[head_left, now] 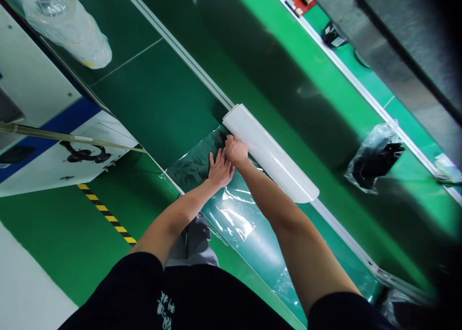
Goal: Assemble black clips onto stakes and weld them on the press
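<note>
A white roll of plastic film (272, 152) lies slantwise on the green worktop (169, 99), along its metal edge rail. From it a clear sheet of film (238, 214) spreads over the worktop towards my body, creased and shiny with reflections. My left hand (220, 170) rests on the sheet with its fingers spread. Close beside it, almost touching, my right hand (236, 149) is closed near the upper left end of the roll. Its fingers are curled at the film; whatever they pinch is hidden.
A plastic-wrapped roll (68, 24) lies at the upper left. Beside the worktop stands a white and blue machine (54, 128) with a black handle. Across the green conveyor belt lies a clear bag with black parts (377, 159). Yellow-black tape (104, 212) marks the floor.
</note>
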{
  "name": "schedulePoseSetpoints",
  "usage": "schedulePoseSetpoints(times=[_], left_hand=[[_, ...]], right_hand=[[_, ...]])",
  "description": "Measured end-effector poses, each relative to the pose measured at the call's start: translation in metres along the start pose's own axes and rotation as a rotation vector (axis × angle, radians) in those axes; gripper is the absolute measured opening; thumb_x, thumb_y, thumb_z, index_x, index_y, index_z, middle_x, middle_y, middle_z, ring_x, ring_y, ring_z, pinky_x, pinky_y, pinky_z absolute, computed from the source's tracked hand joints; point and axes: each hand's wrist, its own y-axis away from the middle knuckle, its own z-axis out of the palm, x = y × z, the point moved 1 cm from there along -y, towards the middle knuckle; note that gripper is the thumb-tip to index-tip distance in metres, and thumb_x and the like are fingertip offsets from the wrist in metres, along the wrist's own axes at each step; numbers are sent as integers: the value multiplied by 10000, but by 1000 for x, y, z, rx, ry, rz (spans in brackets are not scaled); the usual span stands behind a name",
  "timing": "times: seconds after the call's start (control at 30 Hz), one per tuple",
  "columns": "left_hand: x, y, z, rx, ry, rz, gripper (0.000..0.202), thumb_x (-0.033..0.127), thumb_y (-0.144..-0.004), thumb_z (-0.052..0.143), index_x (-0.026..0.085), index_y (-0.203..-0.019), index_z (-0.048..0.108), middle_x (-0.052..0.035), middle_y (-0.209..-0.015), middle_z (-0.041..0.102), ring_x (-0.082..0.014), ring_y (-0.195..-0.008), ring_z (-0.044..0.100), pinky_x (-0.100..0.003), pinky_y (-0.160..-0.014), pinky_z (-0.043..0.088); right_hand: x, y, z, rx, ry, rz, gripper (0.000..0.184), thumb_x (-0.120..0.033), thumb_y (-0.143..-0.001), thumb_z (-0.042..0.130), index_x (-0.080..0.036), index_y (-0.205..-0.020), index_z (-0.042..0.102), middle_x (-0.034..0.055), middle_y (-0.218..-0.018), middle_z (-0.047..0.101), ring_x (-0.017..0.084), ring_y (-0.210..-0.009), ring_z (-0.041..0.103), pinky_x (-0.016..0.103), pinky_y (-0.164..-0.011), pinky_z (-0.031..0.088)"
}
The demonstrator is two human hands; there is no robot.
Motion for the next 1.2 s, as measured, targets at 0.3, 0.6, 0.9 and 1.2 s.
schedulePoseSetpoints(times=[0.3,0.6,0.9,1.2], left_hand=[[-20,-7,-15,-35,45,51,390,166,-913,432,183,-1229,660,-122,-1417,550,-271,-1429,362,-523,-1192,269],[-91,-103,-78,9,-4,201,371,239,-891,590,288,-1247,681,-52,-1505,461,-273,-1478,248,-496,-1208,220],[-112,-134,-85,-253,-77,167,488,367,-840,700,370,-1322,626,15,-1682,67,-373,-1528,-74,-642,-1192,39],[-113,-139,-89,-297,-49,116,537,439,-807,735,399,-1330,619,49,-1685,9,-393,-1521,-91,-589,-1212,16]], right_hand=[[-6,-8,-2,-25,24,-33,341,-225,-1031,238,-148,-1248,490,196,-1221,611,259,-984,670,318,-728,479],[-8,-11,-3,-16,27,-26,365,-182,-1033,240,-168,-1307,481,186,-1210,619,240,-992,670,302,-755,489],[-10,-10,-7,-10,-9,-27,367,-164,-1023,264,-152,-1306,497,205,-1204,634,270,-1006,687,345,-787,526],[-6,2,-8,-44,25,17,385,-166,-1018,247,-152,-1336,463,214,-1223,624,280,-1022,689,373,-806,535]])
